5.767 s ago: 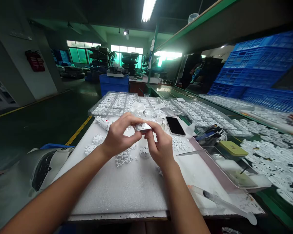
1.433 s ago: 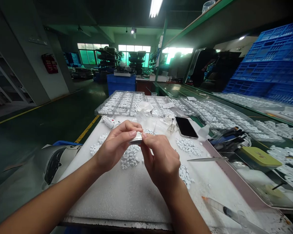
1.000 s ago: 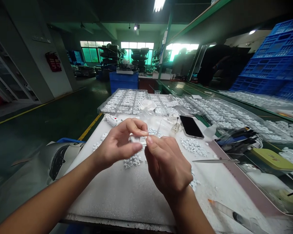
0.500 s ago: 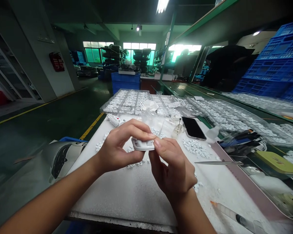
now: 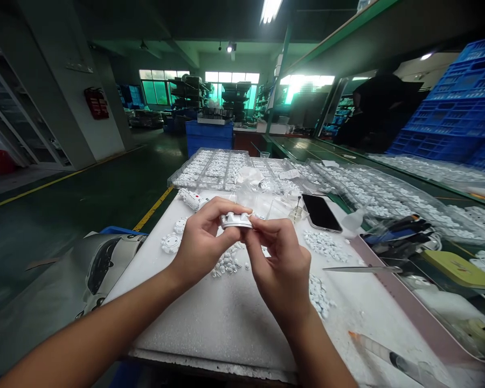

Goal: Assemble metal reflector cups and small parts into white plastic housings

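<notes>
Between my two hands, above the white foam board (image 5: 226,328), is a small round white plastic part (image 5: 236,220) with a raised, lobed edge. My left hand (image 5: 204,237) grips it from the left, thumb below and fingers over the top. The fingertips of my right hand (image 5: 278,253) pinch its right end. Small white pieces (image 5: 226,264) lie on the board beneath and beyond my hands. Two similar round white parts rest to the left, the nearer one (image 5: 170,243) showing a face-like pattern.
Clear trays of white parts (image 5: 214,168) stand behind the board. To the right lie a phone (image 5: 321,212), tweezers (image 5: 359,269), a syringe with an orange tip (image 5: 382,350) and more white pieces (image 5: 325,245). A person in dark clothes (image 5: 374,110) is at the back right.
Both hands have lifted the white part slightly, and it is now tilted so its lobed side shows more. The right fingers have shifted lower along its edge.
</notes>
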### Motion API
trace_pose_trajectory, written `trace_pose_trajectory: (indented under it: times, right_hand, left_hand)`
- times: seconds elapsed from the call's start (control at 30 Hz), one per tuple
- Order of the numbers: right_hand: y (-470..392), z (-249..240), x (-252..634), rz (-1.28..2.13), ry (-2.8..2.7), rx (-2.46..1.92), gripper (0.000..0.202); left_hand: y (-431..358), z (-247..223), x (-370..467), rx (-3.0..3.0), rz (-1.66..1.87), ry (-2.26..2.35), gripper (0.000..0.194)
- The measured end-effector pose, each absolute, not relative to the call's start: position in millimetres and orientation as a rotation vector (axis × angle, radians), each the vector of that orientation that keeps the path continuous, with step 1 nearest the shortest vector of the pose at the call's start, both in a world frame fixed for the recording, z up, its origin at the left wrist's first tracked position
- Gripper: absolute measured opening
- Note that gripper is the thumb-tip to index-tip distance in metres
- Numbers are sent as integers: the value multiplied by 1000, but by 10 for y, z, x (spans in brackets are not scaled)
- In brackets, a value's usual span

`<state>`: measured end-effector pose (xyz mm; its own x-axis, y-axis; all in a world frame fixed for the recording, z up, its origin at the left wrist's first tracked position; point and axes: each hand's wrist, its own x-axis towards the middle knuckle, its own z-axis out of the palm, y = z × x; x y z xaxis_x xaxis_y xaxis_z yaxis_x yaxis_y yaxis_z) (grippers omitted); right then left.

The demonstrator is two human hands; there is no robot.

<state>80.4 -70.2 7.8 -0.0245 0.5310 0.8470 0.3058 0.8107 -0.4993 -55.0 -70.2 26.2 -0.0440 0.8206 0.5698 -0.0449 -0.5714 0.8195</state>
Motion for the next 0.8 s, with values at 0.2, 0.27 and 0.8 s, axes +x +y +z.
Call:
trace_pose_trajectory:
  times: [0.2,0.27,0.8]
  right_hand:
    - [-686,251,960,406,-1487,-747,13]
    - [-625,300,1087,349,-1311,-872,22]
    - [-91,-105,1254,415,-1864,-1492,23]
  left_hand:
    - [-612,232,-572,1319,1652,910,16]
    - [-551,227,-601,1180,1597,949,17]
    - [-398,107,-673,842,1226,1042,10]
